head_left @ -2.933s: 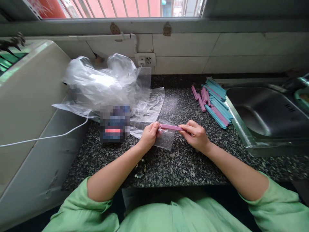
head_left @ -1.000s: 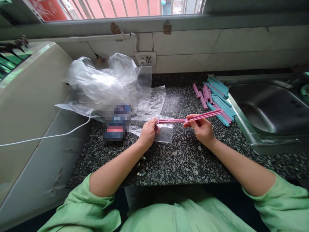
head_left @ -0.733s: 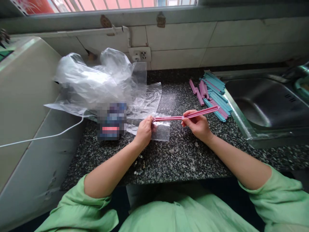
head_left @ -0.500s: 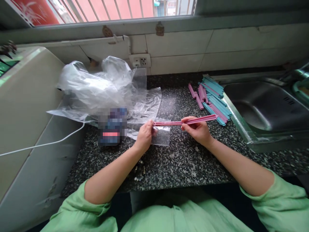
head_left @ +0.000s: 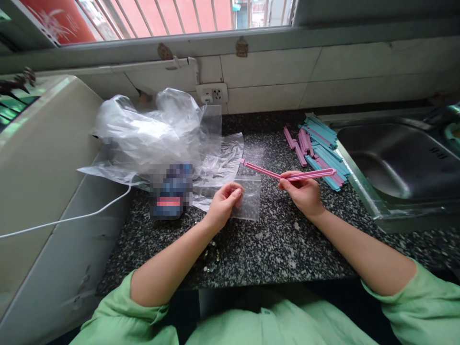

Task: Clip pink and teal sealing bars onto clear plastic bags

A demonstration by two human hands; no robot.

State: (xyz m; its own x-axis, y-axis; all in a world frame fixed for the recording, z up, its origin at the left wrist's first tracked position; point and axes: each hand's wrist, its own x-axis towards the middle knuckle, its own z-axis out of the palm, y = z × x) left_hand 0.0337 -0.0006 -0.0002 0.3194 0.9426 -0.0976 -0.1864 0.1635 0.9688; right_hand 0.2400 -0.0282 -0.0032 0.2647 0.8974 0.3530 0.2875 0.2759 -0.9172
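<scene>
My right hand (head_left: 302, 191) is closed on the middle of a long pink plastic bag sealing clip (head_left: 309, 175). The clip is spread at its hinge into two arms, one reaching left and a little up, the other right toward the pile. My left hand (head_left: 226, 203) is apart from the clip, its thumb and fingers curled together beside a small clear plastic bag (head_left: 249, 199). Whether the fingers grip that bag does not show clearly. More pink clips (head_left: 299, 152) and blue clips (head_left: 325, 155) lie in a loose pile beyond my right hand.
A large crumpled clear plastic bag (head_left: 143, 129) and a pixelated dark object (head_left: 170, 191) are at the left. A steel sink (head_left: 388, 158) borders the right. Small shiny pieces (head_left: 211, 258) lie on the speckled counter (head_left: 266, 254). A white cable (head_left: 89, 209) crosses left.
My left hand has let go of the pink clip's left end. That arm of the clip now points up and left, with my right hand still on the clip. The view has shifted slightly.
</scene>
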